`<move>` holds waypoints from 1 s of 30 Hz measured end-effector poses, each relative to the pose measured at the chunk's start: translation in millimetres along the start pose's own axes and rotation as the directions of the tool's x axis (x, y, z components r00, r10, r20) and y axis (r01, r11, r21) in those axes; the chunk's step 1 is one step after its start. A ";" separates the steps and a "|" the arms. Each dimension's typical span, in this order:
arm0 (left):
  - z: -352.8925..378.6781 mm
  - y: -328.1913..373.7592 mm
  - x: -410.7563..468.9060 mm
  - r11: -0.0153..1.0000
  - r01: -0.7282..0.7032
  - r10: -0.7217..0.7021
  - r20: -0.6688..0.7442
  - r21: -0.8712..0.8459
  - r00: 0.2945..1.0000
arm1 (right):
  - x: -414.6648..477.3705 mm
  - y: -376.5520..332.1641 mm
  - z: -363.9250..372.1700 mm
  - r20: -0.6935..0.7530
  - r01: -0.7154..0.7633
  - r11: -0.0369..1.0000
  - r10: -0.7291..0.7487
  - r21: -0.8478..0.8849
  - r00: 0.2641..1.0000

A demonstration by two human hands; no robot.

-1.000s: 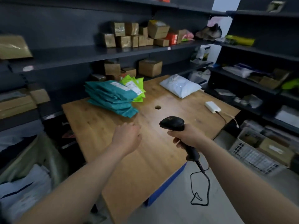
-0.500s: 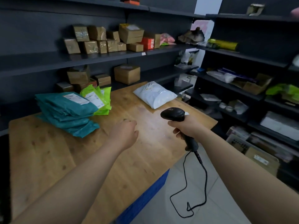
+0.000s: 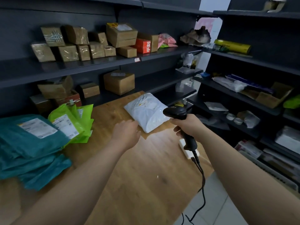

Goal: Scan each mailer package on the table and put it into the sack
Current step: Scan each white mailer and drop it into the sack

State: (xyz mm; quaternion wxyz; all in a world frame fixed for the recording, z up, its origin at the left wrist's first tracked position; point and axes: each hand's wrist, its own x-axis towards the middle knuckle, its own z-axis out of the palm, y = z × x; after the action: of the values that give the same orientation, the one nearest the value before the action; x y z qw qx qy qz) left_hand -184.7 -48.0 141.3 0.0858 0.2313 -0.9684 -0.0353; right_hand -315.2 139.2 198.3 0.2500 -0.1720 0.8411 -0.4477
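A white mailer package (image 3: 146,111) lies on the far part of the wooden table (image 3: 146,168). My left hand (image 3: 125,133) reaches over the table with relaxed fingers, its tips just short of the white mailer's near left edge. My right hand (image 3: 186,125) grips a black barcode scanner (image 3: 176,112) by its handle, the scanner head over the mailer's right corner. A stack of teal mailers (image 3: 30,146) sits at the table's left, with green mailers (image 3: 73,120) behind it. The sack is out of view.
Dark shelves with several cardboard boxes (image 3: 119,82) run behind the table and along the right. A white adapter (image 3: 186,148) lies on the table under the scanner handle. The scanner cable (image 3: 202,184) hangs over the table's right edge toward the floor.
The view has swung right and forward. Both hands have moved toward the white mailer, the left hand's fingers have loosened, and the scanner now hovers over the mailer's corner.
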 end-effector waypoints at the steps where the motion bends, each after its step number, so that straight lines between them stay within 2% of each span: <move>1: 3.3 0.7 15.8 1.000 0.007 -0.007 0.010 -0.010 1.000 | 16.3 -1.9 -2.2 0.000 0.000 1.000 0.000 0.008 1.000; 8: 47.6 -0.1 122.0 0.993 0.116 -0.116 0.045 -0.009 0.992 | 149.2 -9.2 -15.6 0.027 0.043 0.998 -0.044 0.037 0.999; 11: 70.4 0.6 157.4 0.978 0.208 -0.206 0.080 -0.017 0.975 | 211.5 -5.8 -17.3 0.074 0.031 0.999 -0.034 0.041 0.997; 14: 96.4 1.5 188.4 0.939 0.338 -0.327 0.134 -0.061 0.935 | 266.5 2.2 -15.7 0.123 -0.017 0.997 0.008 0.073 0.992; 17: 121.2 1.6 211.7 0.870 0.474 -0.443 0.211 -0.132 0.871 | 308.3 15.1 -9.5 0.178 -0.077 0.996 0.070 0.036 0.982; 19: 140.6 -1.2 224.1 0.824 0.536 -0.482 0.272 -0.182 0.833 | 330.7 25.6 -3.9 0.227 -0.119 0.991 0.102 0.060 0.969; 23: 173.6 -10.3 245.5 0.633 0.697 -0.577 0.395 -0.337 0.715 | 363.7 42.6 8.3 0.264 -0.132 0.985 0.098 0.114 0.960; 26: 187.5 -13.0 261.7 0.479 0.756 -0.606 0.455 -0.446 0.652 | 380.8 46.8 14.3 0.325 -0.139 0.982 0.092 0.125 0.941; 28: 193.0 -13.7 269.2 0.325 0.778 -0.634 0.486 -0.538 0.601 | 386.3 48.7 17.7 0.377 -0.165 0.977 0.104 0.132 0.920; 30: 195.4 -13.0 273.6 0.119 0.762 -0.666 0.518 -0.637 0.537 | 389.2 51.4 20.0 0.387 -0.171 0.976 0.108 0.132 0.916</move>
State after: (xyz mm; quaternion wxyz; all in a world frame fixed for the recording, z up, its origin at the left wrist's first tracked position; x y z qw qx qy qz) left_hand -455.0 -178.2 -11.1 0.1029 0.5946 -0.6003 -0.5249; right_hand -624.6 -46.2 41.9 0.4515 -0.1734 0.7479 -0.4546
